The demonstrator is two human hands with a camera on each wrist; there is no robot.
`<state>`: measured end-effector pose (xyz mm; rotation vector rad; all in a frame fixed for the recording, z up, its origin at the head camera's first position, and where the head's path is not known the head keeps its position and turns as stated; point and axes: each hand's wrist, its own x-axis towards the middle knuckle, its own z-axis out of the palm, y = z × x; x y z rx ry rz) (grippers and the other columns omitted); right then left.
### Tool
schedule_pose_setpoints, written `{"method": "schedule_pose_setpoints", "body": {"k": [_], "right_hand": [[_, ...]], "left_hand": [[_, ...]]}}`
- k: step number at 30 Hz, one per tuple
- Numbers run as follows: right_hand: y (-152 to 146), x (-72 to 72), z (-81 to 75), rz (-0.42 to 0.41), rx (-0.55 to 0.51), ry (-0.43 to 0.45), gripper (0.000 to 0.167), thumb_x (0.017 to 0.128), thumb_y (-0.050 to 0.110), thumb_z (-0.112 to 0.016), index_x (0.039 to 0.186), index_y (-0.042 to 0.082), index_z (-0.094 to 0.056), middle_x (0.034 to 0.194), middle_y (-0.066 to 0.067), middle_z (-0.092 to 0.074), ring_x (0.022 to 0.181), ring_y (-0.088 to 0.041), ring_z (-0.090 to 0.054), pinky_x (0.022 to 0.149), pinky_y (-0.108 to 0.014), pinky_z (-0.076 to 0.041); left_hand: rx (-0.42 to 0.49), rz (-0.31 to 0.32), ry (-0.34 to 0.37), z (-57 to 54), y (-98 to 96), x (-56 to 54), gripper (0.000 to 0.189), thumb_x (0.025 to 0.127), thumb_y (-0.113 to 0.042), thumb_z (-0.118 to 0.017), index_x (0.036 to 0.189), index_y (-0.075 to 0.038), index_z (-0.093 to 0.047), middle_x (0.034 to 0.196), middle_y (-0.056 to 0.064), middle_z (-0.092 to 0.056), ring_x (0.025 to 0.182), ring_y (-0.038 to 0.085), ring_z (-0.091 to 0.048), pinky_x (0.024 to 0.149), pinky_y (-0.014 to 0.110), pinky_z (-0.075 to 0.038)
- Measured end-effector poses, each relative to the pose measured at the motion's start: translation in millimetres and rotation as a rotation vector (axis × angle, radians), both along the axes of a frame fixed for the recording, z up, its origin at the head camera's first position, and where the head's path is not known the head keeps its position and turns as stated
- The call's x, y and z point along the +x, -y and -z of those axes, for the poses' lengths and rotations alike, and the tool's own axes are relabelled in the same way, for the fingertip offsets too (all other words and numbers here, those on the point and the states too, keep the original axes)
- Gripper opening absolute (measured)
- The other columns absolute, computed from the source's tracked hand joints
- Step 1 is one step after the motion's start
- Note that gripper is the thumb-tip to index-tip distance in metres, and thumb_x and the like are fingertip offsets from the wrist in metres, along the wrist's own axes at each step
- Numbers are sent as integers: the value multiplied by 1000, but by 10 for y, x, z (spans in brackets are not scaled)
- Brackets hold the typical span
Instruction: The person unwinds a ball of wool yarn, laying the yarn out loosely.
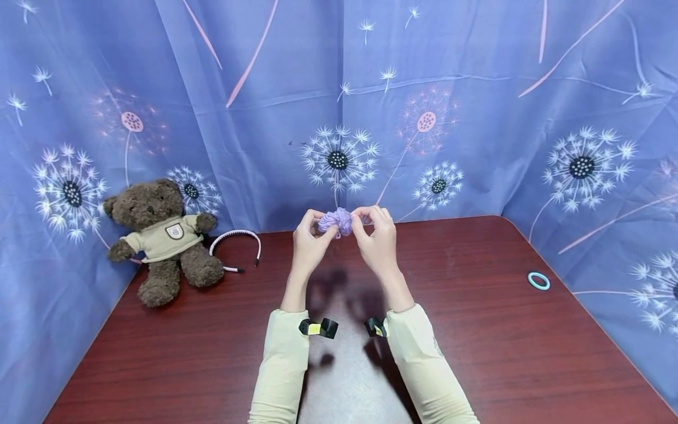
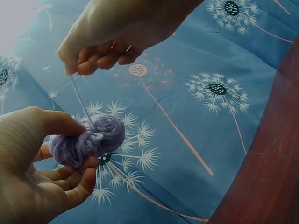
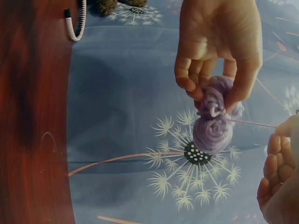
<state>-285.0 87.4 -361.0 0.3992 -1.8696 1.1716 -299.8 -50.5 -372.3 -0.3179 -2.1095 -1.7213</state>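
Observation:
A small bundle of purple yarn, drawn in at its middle, is held up above the table near its far edge. My left hand grips one end of it between thumb and fingers. In the left wrist view a single strand runs taut from the middle of the yarn bundle up to my right hand, which pinches its end. The right wrist view shows the same yarn bundle under my left hand, with my right hand at the right edge.
On the left a brown teddy bear in a pale shirt sits against the curtain. Beside it lies a white headband. A turquoise ring rests on the right of the dark red table. A blue dandelion-print curtain hangs behind.

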Motion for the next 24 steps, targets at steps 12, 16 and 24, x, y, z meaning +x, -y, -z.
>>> {"method": "schedule_pose_setpoints", "body": {"k": [12, 16, 24], "right_hand": [[-107, -79, 62, 3, -62, 40, 9, 87, 5, -64, 86, -2, -68, 73, -16, -62, 74, -31, -50, 69, -23, -36], [-166, -149, 129, 9, -89, 102, 11, 88, 6, -63, 87, -4, -67, 75, -18, -61, 76, -31, -50, 70, -21, -35], [-254, -251, 260, 44, -131, 192, 12, 89, 7, -63, 90, -4, -68, 77, -20, -61, 78, -21, -50, 70, -30, -41]], "left_hand": [[306, 82, 73, -45, 126, -40, 25, 86, 6, -65, 108, 8, -53, 92, 8, -63, 70, 0, -61, 63, 16, -55], [425, 133, 92, -62, 174, -45, 24, 87, 8, -64, 108, 6, -52, 88, -1, -62, 70, 3, -62, 63, 16, -55], [508, 227, 101, -75, 237, -23, 23, 88, 9, -61, 108, -1, -54, 89, -3, -64, 73, 6, -64, 67, 19, -57]]}}
